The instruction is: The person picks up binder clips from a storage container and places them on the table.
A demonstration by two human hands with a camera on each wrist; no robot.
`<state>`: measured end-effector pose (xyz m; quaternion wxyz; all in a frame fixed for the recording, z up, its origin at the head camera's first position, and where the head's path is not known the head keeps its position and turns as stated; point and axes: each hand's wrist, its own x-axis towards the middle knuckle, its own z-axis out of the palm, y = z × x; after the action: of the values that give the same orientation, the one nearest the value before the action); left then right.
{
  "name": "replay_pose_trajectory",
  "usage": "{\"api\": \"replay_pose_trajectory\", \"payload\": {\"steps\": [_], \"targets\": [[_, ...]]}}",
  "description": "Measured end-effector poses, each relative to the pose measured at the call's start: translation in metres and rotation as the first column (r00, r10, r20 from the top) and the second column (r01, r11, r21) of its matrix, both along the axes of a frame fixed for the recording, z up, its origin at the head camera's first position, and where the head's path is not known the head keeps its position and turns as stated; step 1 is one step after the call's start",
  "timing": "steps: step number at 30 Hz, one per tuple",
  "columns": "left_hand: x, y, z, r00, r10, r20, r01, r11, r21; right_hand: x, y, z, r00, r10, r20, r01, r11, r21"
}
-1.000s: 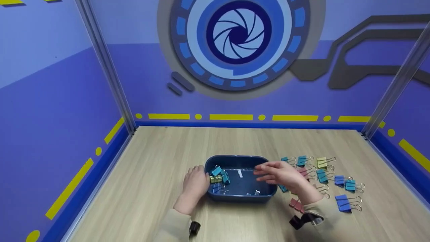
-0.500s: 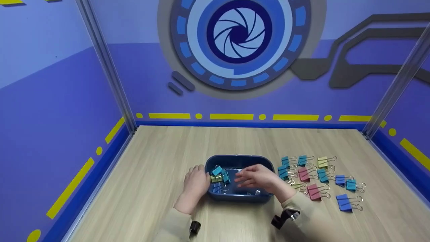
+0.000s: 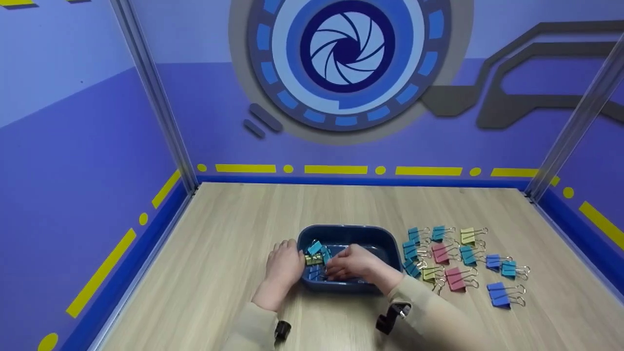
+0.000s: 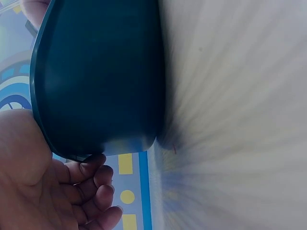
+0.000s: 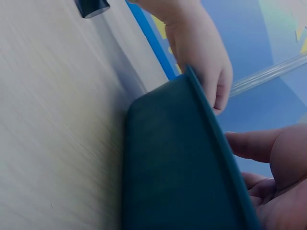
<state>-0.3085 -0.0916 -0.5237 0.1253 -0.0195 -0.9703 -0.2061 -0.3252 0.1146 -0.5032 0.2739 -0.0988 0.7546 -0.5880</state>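
Observation:
A dark blue plastic bin (image 3: 360,288) stands on the table, also seen as a wall (image 4: 100,72) in the left wrist view. My left hand (image 3: 285,263) holds its left end, thumb over the rim and bent fingers (image 4: 96,191) along the outside. Inside at the left lie binder clips: a teal clip (image 3: 315,247), a gold patterned clip (image 3: 313,259) and a blue clip (image 3: 316,273). My right hand (image 3: 358,263) reaches down into the bin, fingertips close beside these clips. In the right wrist view the bin wall hides the right fingertips, so I cannot tell whether they pinch a clip.
Right of the bin, several binder clips lie on the table (image 3: 234,219), among them a red clip (image 3: 456,279), a yellow clip (image 3: 468,235) and a blue clip (image 3: 499,295). Purple-blue panels (image 3: 87,195) enclose the table at the back and sides.
My right hand has moved left and down, from over the bin's right side to the clips at its left, uncovering loose clips on the table. My left hand has stayed in place.

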Motion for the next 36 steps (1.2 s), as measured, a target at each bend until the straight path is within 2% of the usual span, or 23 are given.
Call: {"api": "replay_pose_trajectory", "payload": {"steps": [14,20,26,36], "targets": [[0.001,-0.002,-0.001,1.0,-0.004,0.012,0.004,1.0,0.01,-0.001,-0.016,-0.01,0.995,-0.01,-0.096,0.025,0.987,0.156],[0.001,-0.001,0.0,1.0,-0.005,0.015,0.005,1.0,0.005,-0.003,-0.014,-0.012,0.995,-0.02,-0.093,0.032,0.991,0.132],[0.0,-0.001,0.0,1.0,-0.004,0.007,0.004,1.0,0.013,-0.003,-0.01,-0.01,0.999,-0.029,-0.03,0.031,0.998,0.048],[-0.001,0.0,0.0,1.0,0.003,-0.005,-0.003,1.0,0.008,-0.005,0.004,-0.006,1.0,-0.009,0.016,0.01,1.0,-0.014]]}}
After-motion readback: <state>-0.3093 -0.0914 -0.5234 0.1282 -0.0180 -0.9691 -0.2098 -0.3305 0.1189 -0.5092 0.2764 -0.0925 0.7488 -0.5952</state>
